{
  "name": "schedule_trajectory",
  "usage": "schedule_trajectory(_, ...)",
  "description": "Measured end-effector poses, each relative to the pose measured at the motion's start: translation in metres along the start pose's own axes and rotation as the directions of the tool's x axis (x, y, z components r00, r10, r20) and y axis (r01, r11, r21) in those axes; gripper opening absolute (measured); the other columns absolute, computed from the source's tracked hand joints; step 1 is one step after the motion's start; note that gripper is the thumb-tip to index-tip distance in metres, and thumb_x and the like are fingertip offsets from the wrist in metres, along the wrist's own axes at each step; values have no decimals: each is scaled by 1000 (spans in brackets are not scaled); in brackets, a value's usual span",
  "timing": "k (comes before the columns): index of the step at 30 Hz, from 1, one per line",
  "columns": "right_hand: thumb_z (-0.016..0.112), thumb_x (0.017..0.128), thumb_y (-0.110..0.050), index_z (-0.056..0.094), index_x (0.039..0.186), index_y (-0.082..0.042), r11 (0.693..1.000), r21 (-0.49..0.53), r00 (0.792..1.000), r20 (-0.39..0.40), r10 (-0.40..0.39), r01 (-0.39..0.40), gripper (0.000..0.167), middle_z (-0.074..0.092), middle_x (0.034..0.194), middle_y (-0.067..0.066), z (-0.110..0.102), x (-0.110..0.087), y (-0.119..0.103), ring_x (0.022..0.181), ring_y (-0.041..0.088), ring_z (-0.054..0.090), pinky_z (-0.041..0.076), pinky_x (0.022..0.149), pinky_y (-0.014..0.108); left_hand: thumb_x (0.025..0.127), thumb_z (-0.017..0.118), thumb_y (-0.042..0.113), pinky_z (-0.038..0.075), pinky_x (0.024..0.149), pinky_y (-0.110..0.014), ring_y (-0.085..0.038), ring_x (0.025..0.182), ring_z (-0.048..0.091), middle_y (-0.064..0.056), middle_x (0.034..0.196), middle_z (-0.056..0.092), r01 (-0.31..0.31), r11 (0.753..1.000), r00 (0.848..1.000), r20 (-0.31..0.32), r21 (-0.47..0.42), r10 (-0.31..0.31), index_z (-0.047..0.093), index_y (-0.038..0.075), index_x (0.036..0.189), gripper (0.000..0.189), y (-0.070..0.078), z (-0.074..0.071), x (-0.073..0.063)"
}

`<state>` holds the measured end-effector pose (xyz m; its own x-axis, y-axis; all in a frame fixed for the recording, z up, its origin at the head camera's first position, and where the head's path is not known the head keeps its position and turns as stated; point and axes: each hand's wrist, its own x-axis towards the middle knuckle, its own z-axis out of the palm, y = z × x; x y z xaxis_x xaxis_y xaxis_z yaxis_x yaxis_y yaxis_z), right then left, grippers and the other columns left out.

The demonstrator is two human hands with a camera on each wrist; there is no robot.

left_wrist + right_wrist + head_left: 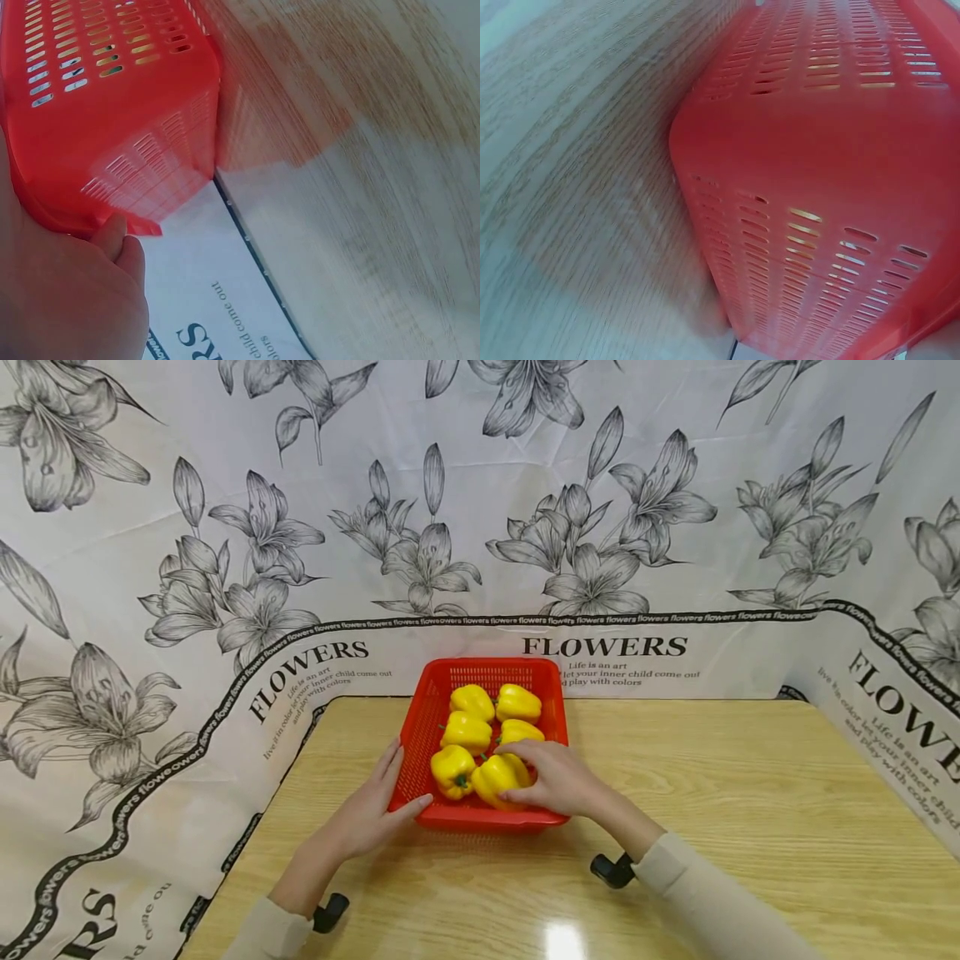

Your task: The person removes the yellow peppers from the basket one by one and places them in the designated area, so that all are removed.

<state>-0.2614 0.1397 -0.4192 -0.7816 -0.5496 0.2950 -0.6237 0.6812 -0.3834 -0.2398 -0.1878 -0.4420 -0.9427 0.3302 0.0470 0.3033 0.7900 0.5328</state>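
Note:
In the head view, a red plastic basket holds several yellow bell peppers. My right hand reaches over the basket's front right corner, thumb and fingers on opposite sides of the front right bell pepper, which it grips. Beside that one lies another bell pepper, its green stem toward the front. My left hand holds the basket's front left corner, thumb over the rim and fingers along the outer left side. The left wrist view shows the left fingers at the basket rim. Hardly any of the right hand appears in the right wrist view.
Under the basket is a light wood-grain table. A white cloth printed with grey flowers and lettering hangs behind it and at both sides. A black wrist device sits under the right wrist, and another under the left.

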Motion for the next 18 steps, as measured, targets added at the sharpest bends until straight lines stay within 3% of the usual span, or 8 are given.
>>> schedule_trajectory(5, 86, 82, -45, 68, 130, -19, 998, 68, 1000, -28, -4, 6, 58, 66, 99, -9, -1, 0, 2, 80, 15, 57, 46, 68, 28, 92, 52, 75, 35, 115, -58, -34, 154, 23, 2, 173, -4, -8, 1000, 1000, -1, -2, 8, 6, 14, 166, 106, -1, 0, 1)
schedule_trajectory(11, 89, 79, -39, 70, 128, -16, 983, 181, 996, -92, 3, 13, 57, 72, 114, -3, 0, -1, 5, 92, 16, 65, 58, 78, 35, 90, 52, 78, 36, 115, -58, -33, 154, 23, 4, 172, -3, 1, 1000, 1000, -3, -11, -1, 6, 15, 166, 108, -2, -1, 1)
schedule_trajectory(18, 88, 82, -31, 67, 130, -13, 917, 396, 989, -103, 102, -53, 55, 70, 119, 4, -3, -4, 7, 100, 21, 65, 60, 80, 38, 91, 54, 75, 35, 116, -58, -34, 154, 24, 1, 173, -2, -18, 999, 1000, -5, -29, 18, 5, 16, 166, 107, -3, -1, 0)
